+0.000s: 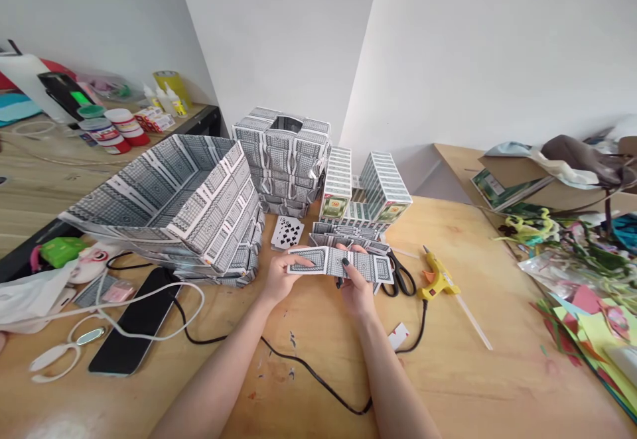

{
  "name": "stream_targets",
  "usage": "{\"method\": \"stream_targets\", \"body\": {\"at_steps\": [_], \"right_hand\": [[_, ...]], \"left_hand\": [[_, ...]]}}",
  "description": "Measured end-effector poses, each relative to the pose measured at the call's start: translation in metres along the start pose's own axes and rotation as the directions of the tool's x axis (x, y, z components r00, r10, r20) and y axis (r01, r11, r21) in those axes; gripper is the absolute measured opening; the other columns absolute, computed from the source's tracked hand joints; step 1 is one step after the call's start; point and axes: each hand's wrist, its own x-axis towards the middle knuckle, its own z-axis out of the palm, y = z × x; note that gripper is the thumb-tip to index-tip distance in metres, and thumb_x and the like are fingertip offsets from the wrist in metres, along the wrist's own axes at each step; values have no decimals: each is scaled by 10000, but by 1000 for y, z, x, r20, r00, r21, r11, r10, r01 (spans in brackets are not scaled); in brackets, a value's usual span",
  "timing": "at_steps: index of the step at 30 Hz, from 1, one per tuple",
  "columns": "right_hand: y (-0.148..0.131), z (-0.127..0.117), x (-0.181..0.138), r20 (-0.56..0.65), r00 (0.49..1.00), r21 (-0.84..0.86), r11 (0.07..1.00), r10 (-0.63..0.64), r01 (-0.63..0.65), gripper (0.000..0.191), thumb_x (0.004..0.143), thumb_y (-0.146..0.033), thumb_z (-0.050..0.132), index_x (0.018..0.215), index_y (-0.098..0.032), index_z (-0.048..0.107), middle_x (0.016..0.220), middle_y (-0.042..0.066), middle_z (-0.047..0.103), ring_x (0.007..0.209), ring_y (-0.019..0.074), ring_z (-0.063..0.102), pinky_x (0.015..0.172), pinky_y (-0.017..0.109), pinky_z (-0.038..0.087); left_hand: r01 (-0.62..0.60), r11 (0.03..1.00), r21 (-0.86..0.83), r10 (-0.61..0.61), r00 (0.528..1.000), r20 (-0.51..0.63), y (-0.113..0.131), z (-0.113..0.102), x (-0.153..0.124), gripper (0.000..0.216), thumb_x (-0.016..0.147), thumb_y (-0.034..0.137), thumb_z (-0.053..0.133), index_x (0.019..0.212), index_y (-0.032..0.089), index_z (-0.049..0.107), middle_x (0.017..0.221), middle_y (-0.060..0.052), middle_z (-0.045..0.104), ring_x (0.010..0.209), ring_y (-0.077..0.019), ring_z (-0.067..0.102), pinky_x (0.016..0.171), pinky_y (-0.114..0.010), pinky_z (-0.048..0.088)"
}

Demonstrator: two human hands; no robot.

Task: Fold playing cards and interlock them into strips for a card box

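Note:
My left hand [279, 278] and my right hand [356, 286] together hold a strip of joined playing cards [334, 261], backs up, just above the wooden table [478, 373]. The left hand pinches its left end, the right hand grips the middle and right part from below. Behind the strip lie more loose card pieces [343, 232] and a face-up spade card [287, 232]. A large open box made of cards [174, 193] stands to the left, a taller card box [283, 154] behind it.
Black scissors [402, 274] and a yellow glue gun [436, 276] lie right of my hands, its black cord [318, 379] running under my arms. Two card packs [363, 190] stand at the back. A phone [134, 319] and white cable lie left; craft scraps [587, 293] crowd the right.

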Motion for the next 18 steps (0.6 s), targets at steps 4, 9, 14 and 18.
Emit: {"method": "stream_targets", "body": {"at_steps": [4, 9, 14, 18], "right_hand": [[0, -4, 2, -22, 999, -7, 1000, -25, 24, 461, 665, -240, 659, 1090, -261, 480, 1008, 14, 648, 682, 132, 590, 457, 208, 436], [4, -7, 5, -42, 999, -38, 999, -20, 18, 459, 653, -240, 678, 1072, -253, 488, 959, 12, 655, 674, 145, 594, 433, 215, 443], [6, -8, 5, -55, 997, -98, 994, -54, 49, 455, 651, -256, 681, 1057, -231, 478, 957, 32, 645, 590, 137, 578, 355, 209, 422], [4, -5, 2, 6, 998, -170, 983, -70, 70, 372, 686, -271, 657, 1010, -237, 476, 991, 32, 633, 396, 85, 478, 307, 237, 406]], "left_hand": [[178, 960, -218, -131, 968, 212, -3, -2, -2, 350, 553, 133, 499, 846, 157, 688, 734, -56, 655, 632, -195, 578, 560, -292, 433], [311, 911, -270, -257, 942, 216, 1, 4, -2, 433, 714, 265, 496, 1137, 191, 553, 712, -48, 639, 514, -149, 548, 423, -233, 377], [301, 935, -189, -286, 953, 102, 2, 9, 0, 441, 733, 336, 564, 1155, 227, 496, 614, -2, 610, 410, -120, 510, 367, -214, 364], [287, 944, -164, -278, 958, 73, 1, 7, 2, 333, 730, 327, 584, 1036, 204, 538, 547, 15, 588, 363, -106, 486, 347, -204, 353]]}}
